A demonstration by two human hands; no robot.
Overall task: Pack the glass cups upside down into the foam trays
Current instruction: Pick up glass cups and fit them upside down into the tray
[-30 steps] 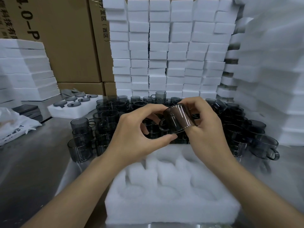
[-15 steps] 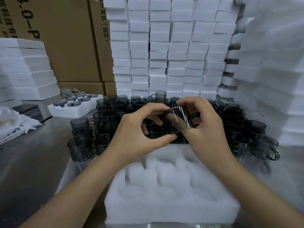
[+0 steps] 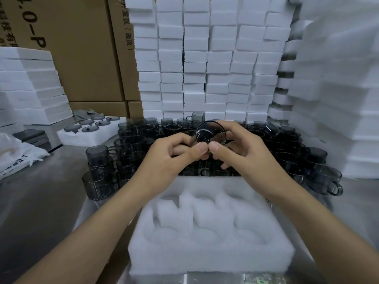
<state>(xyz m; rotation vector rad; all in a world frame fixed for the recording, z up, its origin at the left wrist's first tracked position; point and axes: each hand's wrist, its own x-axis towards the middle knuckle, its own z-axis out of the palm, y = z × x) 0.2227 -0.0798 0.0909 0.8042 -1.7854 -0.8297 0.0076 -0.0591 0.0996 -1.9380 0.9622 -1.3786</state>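
Note:
Both hands hold one smoky grey glass cup in the air above the far edge of a white foam tray. The cup's round base faces me. My left hand pinches its lower edge from the left with thumb and fingers. My right hand grips it from the right, fingers curled over the top and behind. The tray lies near me with several hollow pockets, all bare. A crowd of the same grey glass cups stands upright on the metal table behind the hands.
Tall stacks of white foam blocks wall the back and right side. Brown cartons stand at back left. A foam tray with grey lids and a white plastic bag lie at left on the steel table.
The cup has been turned in my hands: it lay tilted on its side before, now its base points toward me. Both thumbs have come together under it.

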